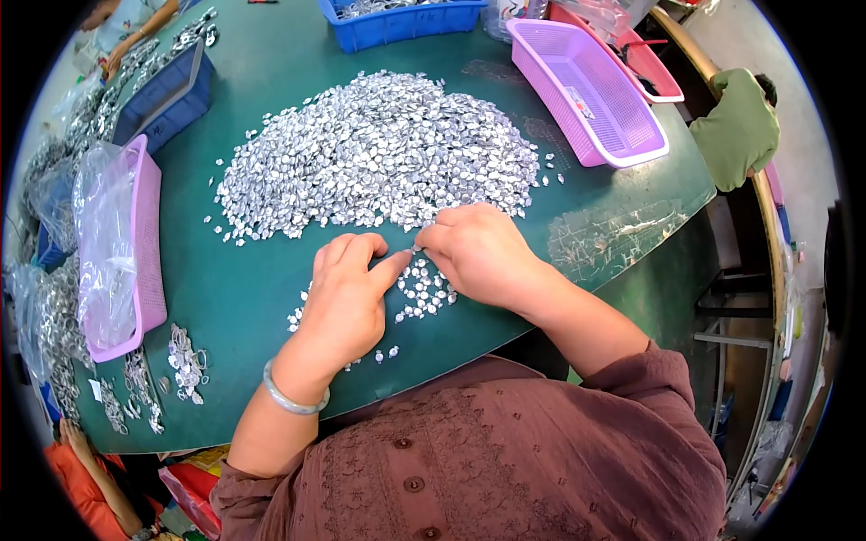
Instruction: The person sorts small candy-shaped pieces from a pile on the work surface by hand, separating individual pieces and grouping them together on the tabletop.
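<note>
A broad heap of small silver metal pieces point(379, 149) lies on the green table in front of me. At its near edge my right hand point(483, 257) is closed, thumb and finger pinched at a tiny silver piece point(417, 249). My left hand point(347, 298), with a pale bangle on the wrist, meets it there, its thumb and fingertips drawn together. What the left fingertips grip is too small to make out. Just below the fingertips is a loose cluster of silver pieces point(424, 290). More pieces show beside and partly under my left hand.
A pink basket with clear plastic bags point(149, 261) stands at left, near a blue bin point(167, 99) and bunches of metal parts point(185, 365). A purple basket point(591, 95) sits far right, a blue crate point(406, 27) at the back. Other people are around the table.
</note>
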Available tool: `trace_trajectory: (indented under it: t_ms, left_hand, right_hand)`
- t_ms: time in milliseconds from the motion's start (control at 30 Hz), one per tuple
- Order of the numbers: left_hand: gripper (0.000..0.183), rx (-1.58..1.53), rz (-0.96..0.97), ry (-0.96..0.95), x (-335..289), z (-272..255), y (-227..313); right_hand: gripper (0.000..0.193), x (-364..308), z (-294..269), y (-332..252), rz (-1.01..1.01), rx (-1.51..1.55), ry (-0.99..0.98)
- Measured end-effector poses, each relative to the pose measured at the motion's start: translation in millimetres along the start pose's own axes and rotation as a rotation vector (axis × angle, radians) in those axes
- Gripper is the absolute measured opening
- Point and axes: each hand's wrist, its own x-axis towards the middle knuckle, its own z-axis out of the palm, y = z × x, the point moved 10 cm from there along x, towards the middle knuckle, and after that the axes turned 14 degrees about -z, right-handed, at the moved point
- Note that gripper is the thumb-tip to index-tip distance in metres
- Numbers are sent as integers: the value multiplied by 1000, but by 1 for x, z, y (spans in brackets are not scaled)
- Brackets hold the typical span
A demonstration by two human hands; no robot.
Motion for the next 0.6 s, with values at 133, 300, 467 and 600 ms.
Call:
trace_trajectory:
  t_ms: [133,300,467,600]
  left_hand:
    - [42,-10,-6,-10,-1,1,-3]
    - [39,-35,-8,-10,-2,0,-4]
    - [37,-59,-17,7,-1,-3,-4]
    - [38,-59,-10,19,-1,-4,-4]
  right_hand:
    - [4,3,3,-1,-4,4,9]
    - [4,10,6,-5,-28,-59,-41]
    - [8,8,11,-2,32,-85,-121]
    - [8,4,3,0,55,-71,-84]
